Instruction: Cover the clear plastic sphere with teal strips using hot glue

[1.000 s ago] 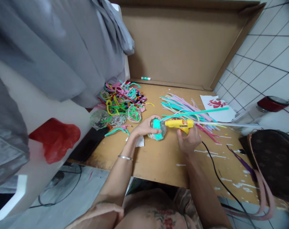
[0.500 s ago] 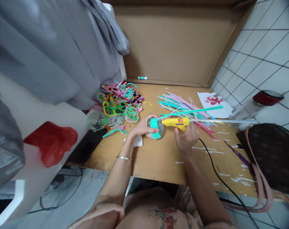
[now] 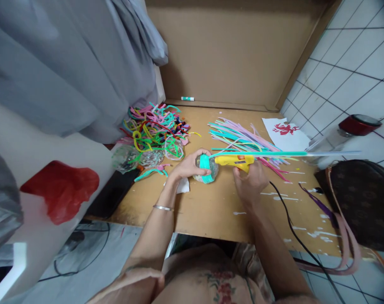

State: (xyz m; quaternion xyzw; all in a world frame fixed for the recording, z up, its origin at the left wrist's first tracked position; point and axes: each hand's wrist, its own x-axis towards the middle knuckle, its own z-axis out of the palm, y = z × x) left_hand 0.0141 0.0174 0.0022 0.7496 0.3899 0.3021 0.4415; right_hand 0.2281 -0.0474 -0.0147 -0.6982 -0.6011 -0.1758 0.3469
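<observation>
My left hand [image 3: 194, 164] is wrapped round a small clear container [image 3: 213, 169] that has a turquoise fuzzy band [image 3: 205, 169] about its middle. A long turquoise pipe cleaner [image 3: 280, 154] runs out from the band to the right, above the glue gun. In my right hand [image 3: 251, 179] is a yellow hot glue gun [image 3: 234, 161], its nozzle pointing left, close to the container's side; whether it touches cannot be made out. A clear glue stick [image 3: 337, 153] extends from the back of the gun.
Tangled pipe cleaners [image 3: 156, 131] lie at the left, straight ones [image 3: 239, 133] behind my right hand. A tumbler [image 3: 344, 135] and brown bag [image 3: 359, 207] stand at the right. The gun's black cord [image 3: 290, 223] crosses the table's right side.
The glue gun has tilted slightly, its rear end and glue stick rising. The pipe cleaner's free end now lies lower, nearly in line with the glue stick. My left hand keeps its hold.
</observation>
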